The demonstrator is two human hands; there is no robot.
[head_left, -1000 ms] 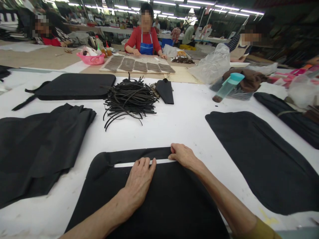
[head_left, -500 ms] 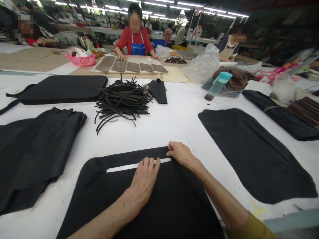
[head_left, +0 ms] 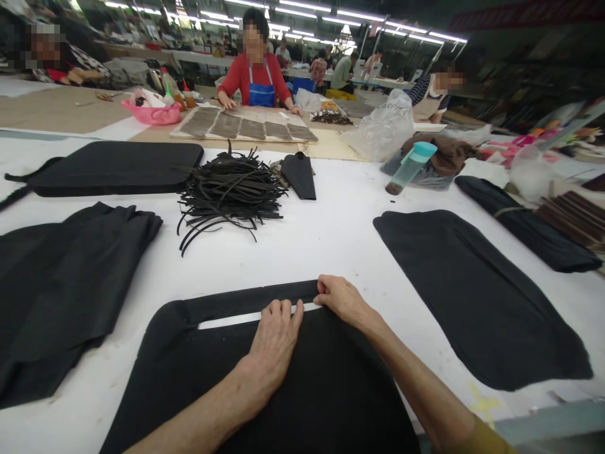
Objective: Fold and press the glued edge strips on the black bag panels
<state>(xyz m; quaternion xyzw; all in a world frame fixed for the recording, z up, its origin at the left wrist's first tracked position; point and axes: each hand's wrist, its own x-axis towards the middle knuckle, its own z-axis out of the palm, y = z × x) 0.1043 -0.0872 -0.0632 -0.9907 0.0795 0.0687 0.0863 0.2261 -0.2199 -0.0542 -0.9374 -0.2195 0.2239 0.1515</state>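
A large black panel of leather-like material with rounded corners lies in front of me. Near its far edge runs a long narrow slot that shows white; whether this is the table or a white strip I cannot tell. My left hand rests on the panel palm down, its fingers laid across the slot. At the right end of the slot, my right hand pinches the panel's far border between thumb and bent fingers. Part of the slot is hidden under my left hand.
Beyond the panel lies a heap of thin black strips. Black pieces are stacked at left, and another black panel lies at right. A bottle with a turquoise lid leans nearby. Across the table, a person in red works.
Both hands keep almost the same place on the panel. The view has shifted slightly. The person across the table has moved a hand a little.
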